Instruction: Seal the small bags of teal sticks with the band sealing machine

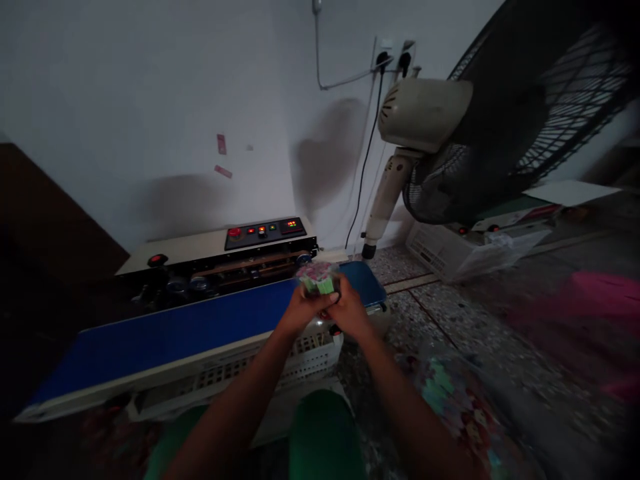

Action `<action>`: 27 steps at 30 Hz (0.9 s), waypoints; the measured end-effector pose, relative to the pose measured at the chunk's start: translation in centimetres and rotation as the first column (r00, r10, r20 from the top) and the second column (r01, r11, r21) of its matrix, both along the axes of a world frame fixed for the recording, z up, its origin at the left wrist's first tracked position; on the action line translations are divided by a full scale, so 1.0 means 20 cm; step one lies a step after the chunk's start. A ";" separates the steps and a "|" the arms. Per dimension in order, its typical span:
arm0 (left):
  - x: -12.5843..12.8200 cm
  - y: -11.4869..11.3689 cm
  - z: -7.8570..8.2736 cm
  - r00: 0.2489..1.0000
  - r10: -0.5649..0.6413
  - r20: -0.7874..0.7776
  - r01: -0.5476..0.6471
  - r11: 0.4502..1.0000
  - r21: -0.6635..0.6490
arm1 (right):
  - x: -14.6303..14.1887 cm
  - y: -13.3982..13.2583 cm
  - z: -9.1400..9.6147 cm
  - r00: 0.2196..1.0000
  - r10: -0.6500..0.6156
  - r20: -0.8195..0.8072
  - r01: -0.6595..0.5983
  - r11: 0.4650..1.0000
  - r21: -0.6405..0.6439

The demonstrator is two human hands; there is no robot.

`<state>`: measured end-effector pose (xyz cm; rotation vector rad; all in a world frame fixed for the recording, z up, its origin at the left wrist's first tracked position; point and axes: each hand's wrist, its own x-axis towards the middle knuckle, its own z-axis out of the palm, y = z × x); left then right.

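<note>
My left hand [303, 310] and my right hand [349, 303] are closed together around a small clear plastic packet [319, 277] with pink and light green contents. What exactly lies inside the packet is too blurred to tell. Both hands hold it just above the right end of a blue conveyor belt [200, 317]. Behind the belt stands a band sealing machine [215, 250], its panel showing lit red and green lights and digits.
A white perforated basket [315, 360] sits beneath the conveyor. On the right, a large fan [425, 113] leans over a white crate [435, 250]. A clear bag of colourful pieces [460, 407] lies on the speckled floor, with pink material [600, 300] farther right.
</note>
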<state>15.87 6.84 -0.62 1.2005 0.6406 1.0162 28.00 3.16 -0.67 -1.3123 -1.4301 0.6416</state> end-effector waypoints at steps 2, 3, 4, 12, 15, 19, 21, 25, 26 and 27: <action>-0.10 -0.02 0.01 0.998 0.067 0.020 -0.067 0.997 -0.035 | -0.07 -0.01 0.02 0.987 0.156 -0.043 -0.158 0.986 -0.046; -0.15 -0.02 0.01 0.995 0.092 0.026 -0.091 0.994 -0.056 | -0.09 -0.01 0.03 0.963 0.251 -0.103 -0.258 0.964 -0.069; -0.20 -0.02 0.01 0.994 0.109 0.031 -0.106 0.992 -0.073 | -0.12 0.00 0.03 0.929 0.323 -0.179 -0.342 0.936 -0.084; -0.46 0.01 -0.03 0.984 0.171 0.055 -0.168 0.985 -0.047 | -0.37 0.18 -0.07 0.795 0.257 -0.549 -0.320 0.947 -0.022; -0.50 0.03 -0.07 0.965 0.258 0.045 -0.254 0.963 -0.086 | -0.45 0.24 -0.12 0.772 0.198 -0.603 -0.246 0.969 0.003; -0.54 0.05 -0.11 0.937 0.349 0.026 -0.341 0.926 -0.162 | -0.51 0.29 -0.17 0.787 0.073 -0.612 -0.080 0.997 0.016; -0.55 0.06 -0.13 0.927 0.375 0.015 -0.365 0.911 -0.192 | -0.51 0.32 -0.16 0.796 -0.001 -0.605 0.033 0.999 0.042; -0.59 0.06 -0.15 0.908 0.415 -0.052 -0.417 0.887 -0.198 | -0.42 0.38 -0.10 0.855 -0.124 -0.504 0.210 0.971 0.118; -0.60 0.05 -0.15 0.908 0.414 -0.061 -0.417 0.888 -0.194 | -0.39 0.38 -0.09 0.881 -0.143 -0.451 0.226 0.965 0.136; -0.61 0.05 -0.14 0.909 0.412 -0.064 -0.416 0.889 -0.193 | -0.37 0.38 -0.08 0.907 -0.153 -0.392 0.226 0.963 0.147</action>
